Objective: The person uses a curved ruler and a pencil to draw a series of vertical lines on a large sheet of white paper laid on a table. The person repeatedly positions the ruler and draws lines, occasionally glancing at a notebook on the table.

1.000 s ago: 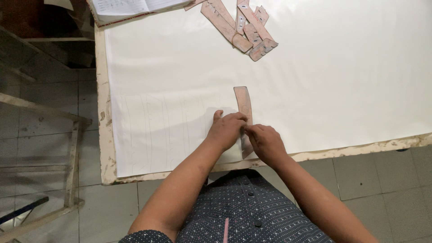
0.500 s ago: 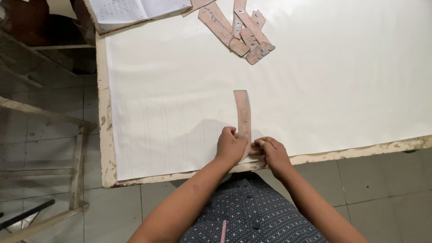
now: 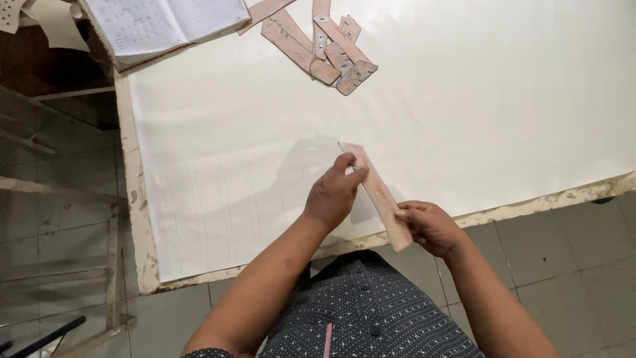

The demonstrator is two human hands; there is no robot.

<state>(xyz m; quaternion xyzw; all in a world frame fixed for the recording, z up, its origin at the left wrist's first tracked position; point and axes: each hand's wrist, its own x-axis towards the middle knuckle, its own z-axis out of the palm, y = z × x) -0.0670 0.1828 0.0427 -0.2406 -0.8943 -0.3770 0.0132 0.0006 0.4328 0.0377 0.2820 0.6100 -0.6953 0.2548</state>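
Matt cardboard strip (image 3: 376, 193), smooth white cloth (image 3: 464, 119)

**Hidden and cut-off items**

Open notebook (image 3: 169, 23): top cut by the frame edge; writing too small to tell.
Pile of cardboard strips (image 3: 318, 43): upper ends cut off.
Cardboard strip (image 3: 376, 193): partly covered by left hand (image 3: 334, 195) and right hand (image 3: 430, 225).
White cloth (image 3: 464, 99) and worktop (image 3: 136, 199): run past right edge.

A long, narrow pinkish-brown card strip (image 3: 375, 192) is held just above a white sheet, tilted diagonally from upper left to lower right. Its upper end has a slightly angled cut; its lower end reaches past the table edge. The strip looks flat, stiff and worn, with paler, scuffed edges.
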